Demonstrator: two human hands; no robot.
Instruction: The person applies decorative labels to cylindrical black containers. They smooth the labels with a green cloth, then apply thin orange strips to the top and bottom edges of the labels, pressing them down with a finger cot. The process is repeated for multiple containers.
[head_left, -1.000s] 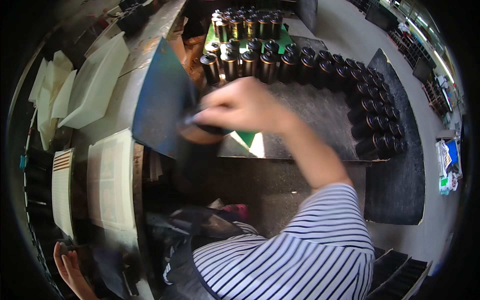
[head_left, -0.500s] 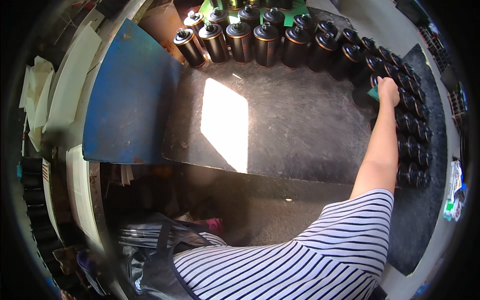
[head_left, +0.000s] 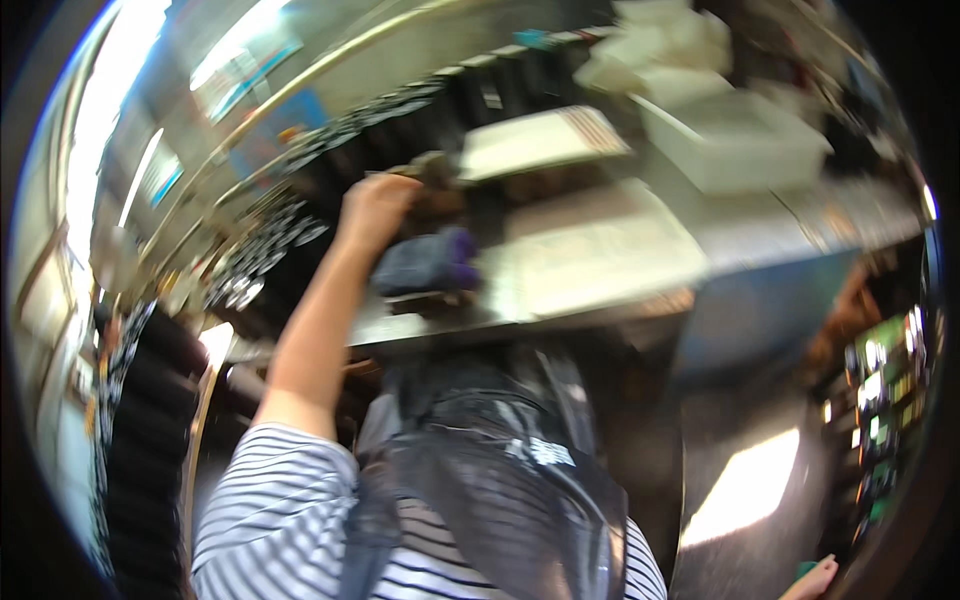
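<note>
My left hand (head_left: 378,208) reaches across the bench, its fingers curled and blurred beside a brown lumpy thing (head_left: 437,185); what they hold, if anything, is hidden. Just below the hand sits a dark grey bundle with a purple end (head_left: 420,263). My right hand (head_left: 818,578) shows only partly at the lower right edge, its fingers closed on a small green flat piece (head_left: 805,568). Near it is a black board (head_left: 740,560) with a bright patch of sunlight.
Black cylinders (head_left: 385,125) stand in rows behind the left hand. Cream sheets (head_left: 605,250) and a striped-edge pale board (head_left: 540,140) lie on the bench, with a white plastic bin (head_left: 735,150) beyond. A blue panel (head_left: 745,315) and more dark containers (head_left: 880,400) are at right.
My view has swung left, away from the black canisters. My left hand has come into sight over the bench. The right hand, earlier at the canisters, is now at the lower right edge.
</note>
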